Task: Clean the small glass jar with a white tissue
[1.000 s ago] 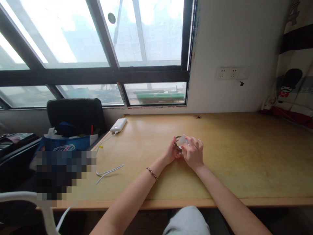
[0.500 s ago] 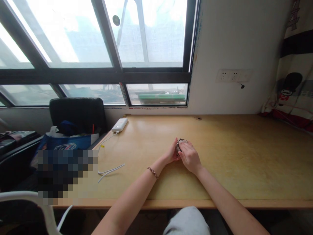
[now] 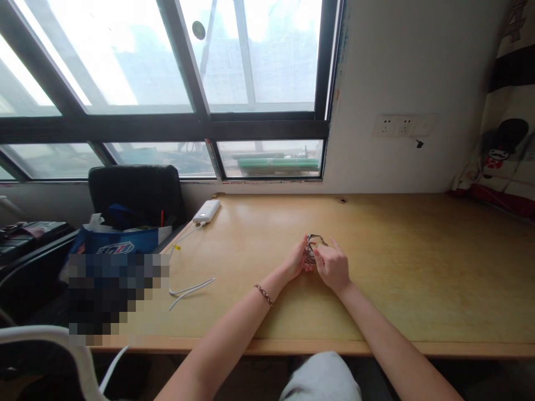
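Between my hands, over the wooden desk, is a small rounded, looped thing (image 3: 310, 255) with dark bands and lighter, shiny parts; its kind is not clear. My left hand (image 3: 297, 259) wraps it from the left, thumb on top and fingertips beneath. My right hand (image 3: 334, 264) meets it from the right, with the thumb and bent fingers at a thin dark loop along its upper edge. One right finger sticks up away from the others. The right fingertips partly hide the thing. A braided bracelet (image 3: 263, 295) circles my left wrist.
On the desk (image 3: 418, 267), a white power bank (image 3: 207, 212) lies at the left edge with a white cable (image 3: 192, 289) plugged in. A blue bag (image 3: 121, 239) rests on a black chair (image 3: 136, 192) left of the desk. White tubing (image 3: 42, 334) curves at the lower left.
My right hand has drawn back slightly to the right from covering the thing, its fingers now curled. More of the thing shows, with a dark loop standing out at its top.
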The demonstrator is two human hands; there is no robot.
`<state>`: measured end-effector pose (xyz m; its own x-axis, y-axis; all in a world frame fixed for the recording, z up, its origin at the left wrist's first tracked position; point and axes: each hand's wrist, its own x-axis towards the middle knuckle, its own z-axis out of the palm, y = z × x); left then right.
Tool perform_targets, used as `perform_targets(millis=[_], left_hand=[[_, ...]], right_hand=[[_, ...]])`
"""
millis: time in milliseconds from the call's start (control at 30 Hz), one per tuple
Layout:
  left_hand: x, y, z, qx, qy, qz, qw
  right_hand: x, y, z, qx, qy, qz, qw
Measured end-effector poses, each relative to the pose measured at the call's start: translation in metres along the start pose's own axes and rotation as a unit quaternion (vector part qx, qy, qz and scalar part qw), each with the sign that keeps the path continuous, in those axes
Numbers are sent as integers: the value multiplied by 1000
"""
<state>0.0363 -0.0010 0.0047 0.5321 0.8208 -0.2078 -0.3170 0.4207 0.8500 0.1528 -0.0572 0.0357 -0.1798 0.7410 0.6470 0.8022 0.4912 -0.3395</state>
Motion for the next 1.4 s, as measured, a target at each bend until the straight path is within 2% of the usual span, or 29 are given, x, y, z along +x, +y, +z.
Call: perform_targets(millis=[133,333,467,533,600,633,733,800,833,900,1000,1100,1167,1267,1333,1400], left_hand=[[1,-2,-3,7,-15,-1,1000],[-8,-2,4,-25,13,122,992],[-13,0,10,-41,33,162,985],[-14,0,11,-46,33,168,984],[-11,0,9,-51,26,163,985],[-10,0,8,-51,27,159,986],[-4,-1,5,-45,54,158,985],[-2,-1,5,-41,58,152,986],[-1,-1,6,-46,43,140,988],[-3,0,9,-71,-8,98,993],[-7,4,11,-122,-60,60,989],[-9,6,11,-138,-46,82,986],[-8,6,9,-142,-36,104,984],[-6,6,5,-147,-14,137,979],[-5,6,1,-137,9,135,981],[-3,6,-3,-121,19,121,985]], right_hand=[[1,-2,0,-37,-20,-6,999],[-1,5,9,8,-19,15,1000],[0,6,11,100,-20,46,994],[2,8,10,188,-20,88,978],[5,11,7,314,-15,155,937],[6,14,5,388,-7,189,902],[10,22,2,594,23,256,762],[11,25,0,673,29,273,687],[11,26,0,694,24,275,665],[11,24,-1,715,10,271,644],[10,20,-2,724,-12,260,639],[8,18,2,711,-31,256,654],[7,19,7,676,-27,262,688],[4,24,15,582,-7,267,768],[3,29,20,509,2,267,818],[2,33,22,468,1,284,837]])
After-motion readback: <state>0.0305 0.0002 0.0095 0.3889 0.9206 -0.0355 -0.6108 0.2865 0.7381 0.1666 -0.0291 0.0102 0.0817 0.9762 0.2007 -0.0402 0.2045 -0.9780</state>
